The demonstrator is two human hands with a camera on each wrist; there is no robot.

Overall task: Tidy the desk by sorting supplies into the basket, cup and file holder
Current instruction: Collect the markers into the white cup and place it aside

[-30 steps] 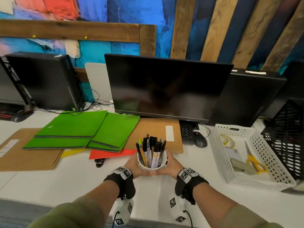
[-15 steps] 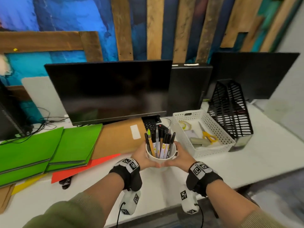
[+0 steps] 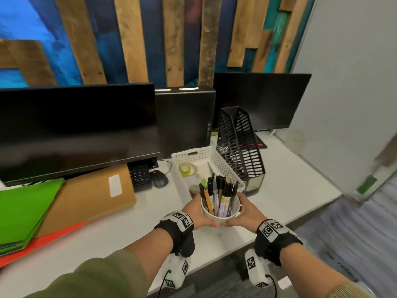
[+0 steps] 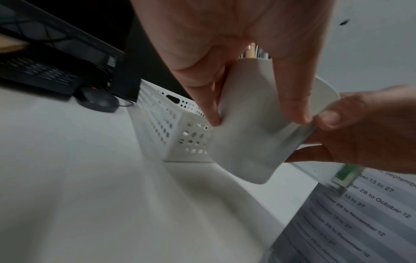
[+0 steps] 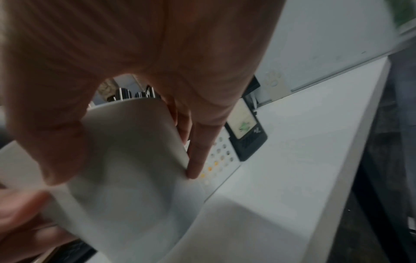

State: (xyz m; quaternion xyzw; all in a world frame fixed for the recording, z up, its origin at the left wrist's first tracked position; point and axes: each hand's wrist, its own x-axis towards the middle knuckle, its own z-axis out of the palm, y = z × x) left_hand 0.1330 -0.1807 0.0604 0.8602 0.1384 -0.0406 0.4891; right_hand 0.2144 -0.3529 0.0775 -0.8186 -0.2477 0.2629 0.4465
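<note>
Both hands hold a white cup (image 3: 233, 208) full of pens and markers (image 3: 218, 190) above the desk, just in front of the white perforated basket (image 3: 194, 154). My left hand (image 3: 198, 214) wraps the cup's left side, and my right hand (image 3: 247, 211) wraps its right side. From the left wrist the cup (image 4: 249, 128) hangs clear of the desk with fingers curled round it; the right wrist view shows the cup (image 5: 126, 142) the same way. A tape roll (image 3: 187, 169) lies in the basket. The black mesh file holder (image 3: 240, 147) stands to the basket's right.
Green folders (image 3: 23, 209), a brown envelope (image 3: 90, 194) and a red sheet (image 3: 53, 235) lie at the left. A monitor (image 3: 77, 130), keyboard (image 3: 140, 176), mouse (image 3: 160, 179) and computer tower (image 3: 184, 119) stand behind. A grey partition (image 3: 348, 82) bounds the right; the desk edge (image 3: 309, 214) runs nearby.
The cup, held in both hands, has travelled to the right along the desk and now hangs in front of the basket. My view has swung right with it.
</note>
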